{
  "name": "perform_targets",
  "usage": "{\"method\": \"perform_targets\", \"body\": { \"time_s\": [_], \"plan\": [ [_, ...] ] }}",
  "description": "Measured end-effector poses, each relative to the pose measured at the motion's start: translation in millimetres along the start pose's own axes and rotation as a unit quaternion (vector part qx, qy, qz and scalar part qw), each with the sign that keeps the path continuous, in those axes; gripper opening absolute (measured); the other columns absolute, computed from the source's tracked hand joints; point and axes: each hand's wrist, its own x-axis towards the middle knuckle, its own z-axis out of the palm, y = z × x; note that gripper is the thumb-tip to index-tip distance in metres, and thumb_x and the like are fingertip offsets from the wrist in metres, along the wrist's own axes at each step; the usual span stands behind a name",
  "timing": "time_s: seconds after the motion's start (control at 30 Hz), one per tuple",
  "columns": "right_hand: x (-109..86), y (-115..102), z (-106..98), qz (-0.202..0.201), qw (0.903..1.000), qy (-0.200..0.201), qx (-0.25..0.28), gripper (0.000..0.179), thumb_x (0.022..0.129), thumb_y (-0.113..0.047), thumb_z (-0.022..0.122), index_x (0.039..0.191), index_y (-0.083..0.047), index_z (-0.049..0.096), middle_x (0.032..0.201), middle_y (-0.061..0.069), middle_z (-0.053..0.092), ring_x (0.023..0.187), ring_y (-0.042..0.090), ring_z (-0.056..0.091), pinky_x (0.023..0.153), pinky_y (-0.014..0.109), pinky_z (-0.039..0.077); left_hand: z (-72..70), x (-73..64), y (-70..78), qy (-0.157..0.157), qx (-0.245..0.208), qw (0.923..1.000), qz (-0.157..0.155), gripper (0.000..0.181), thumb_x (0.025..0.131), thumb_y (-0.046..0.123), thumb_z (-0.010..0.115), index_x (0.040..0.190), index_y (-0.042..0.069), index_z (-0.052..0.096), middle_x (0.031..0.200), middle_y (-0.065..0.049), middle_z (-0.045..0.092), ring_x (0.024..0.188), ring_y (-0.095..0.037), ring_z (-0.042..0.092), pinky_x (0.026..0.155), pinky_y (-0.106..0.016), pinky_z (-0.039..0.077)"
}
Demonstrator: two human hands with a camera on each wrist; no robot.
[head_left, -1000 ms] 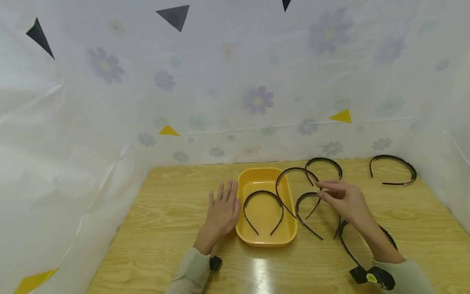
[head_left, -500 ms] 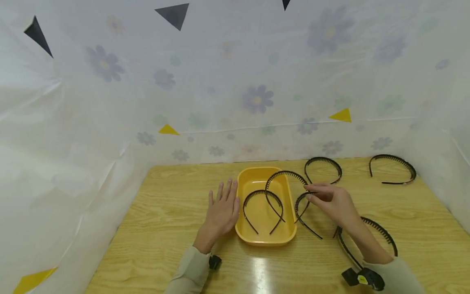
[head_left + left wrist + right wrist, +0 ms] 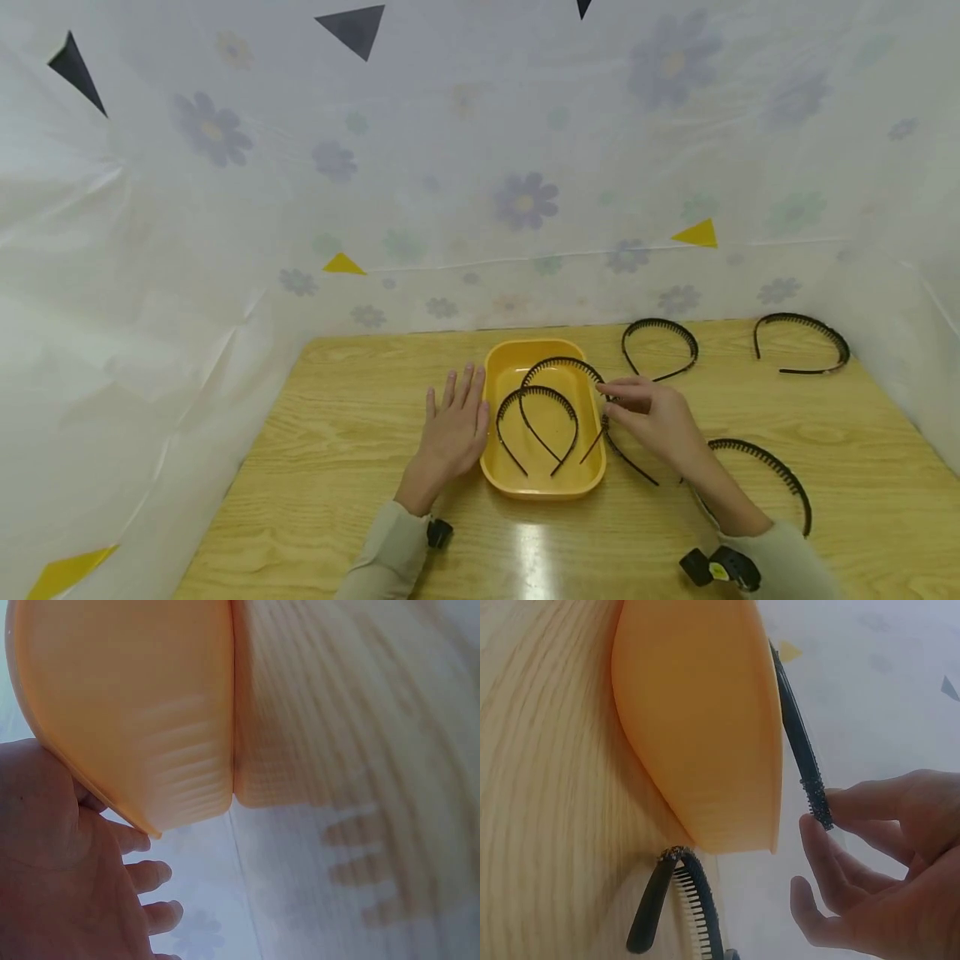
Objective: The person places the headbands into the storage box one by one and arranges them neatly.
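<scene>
A black toothed headband (image 3: 561, 360) hangs over the yellow tray (image 3: 543, 493), pinched by its right side between thumb and fingers of my right hand (image 3: 660, 417). In the right wrist view, this headband (image 3: 799, 739) slants along the tray's upper edge. Another headband (image 3: 537, 389) lies inside the tray, and the held one overlaps it in the head view. My left hand (image 3: 452, 429) lies along the tray's left side with its fingers straight; the left wrist view has the hand right at the rim. Partly hidden behind my right hand, a headband (image 3: 633, 467) rests beside the tray.
More black headbands lie on the wooden table (image 3: 360, 433): one at the back (image 3: 660, 322), a headband at the far right (image 3: 842, 343), and a headband (image 3: 772, 460) partly under my right forearm. A white flowered sheet (image 3: 450, 167) rises behind the table.
My right hand has carried the pinched headband left and slightly down, from the tray's right edge to over the tray. My left hand has stayed at the tray's side.
</scene>
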Motion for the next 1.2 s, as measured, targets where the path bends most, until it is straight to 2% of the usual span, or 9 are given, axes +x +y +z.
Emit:
{"method": "perform_targets", "body": {
  "time_s": [0.3, 0.57, 0.83, 1.2],
  "plan": [
    [7.5, -11, 16, 0.028, 0.9989, -0.032, -0.017, 0.027, 0.095, -0.005, 0.074, 0.121, -0.001, 0.076, 0.121, 0.015, 0.068, 0.099, 0.032, 0.072, 0.07, 0.027, 0.058, 2.2, 1.0, -1.8, 0.001, 0.001, 1.0, 0.002, 0.058, 0.114, 0.033, 0.025, 0.167, 0.014, 0.013, 0.172, -0.006, 0.009, 0.157, -0.033, 0.003, 0.121, -0.066, 0.003],
    [17.7, -9, 32, -0.006, 0.9982, -0.024, -0.055, 0.026, 0.09, -0.001, 0.077, 0.116, 0.001, 0.078, 0.114, 0.015, 0.071, 0.083, 0.022, 0.071, 0.056, 0.025, 0.051, 2.5, 1.0, -1.9, 0.003, 0.004, 1.0, 0.003, 0.058, 0.113, 0.034, 0.023, 0.167, 0.016, 0.011, 0.172, -0.006, 0.01, 0.157, -0.032, 0.003, 0.121, -0.065, 0.004],
    [22.8, -14, 38, 0.003, 0.996, -0.044, -0.078, 0.026, 0.09, -0.003, 0.077, 0.116, 0.001, 0.077, 0.112, 0.014, 0.071, 0.087, 0.025, 0.073, 0.067, 0.033, 0.059, -1.0, -0.2, 0.0, 0.001, 0.002, 1.0, 0.002, 0.058, 0.114, 0.036, 0.022, 0.167, 0.015, 0.012, 0.172, -0.003, 0.007, 0.157, -0.031, 0.002, 0.121, -0.064, 0.002],
    [31.0, -21, 41, 0.008, 0.9925, -0.064, -0.104, 0.02, 0.088, 0.002, 0.075, 0.107, 0.002, 0.079, 0.107, 0.019, 0.071, 0.079, 0.025, 0.074, 0.063, 0.032, 0.06, 0.1, 0.6, 0.1, 0.002, -0.005, 1.0, 0.002, 0.057, 0.114, 0.033, 0.025, 0.167, 0.016, 0.012, 0.172, -0.004, 0.008, 0.157, -0.032, 0.003, 0.121, -0.066, 0.004]
  ]
}}
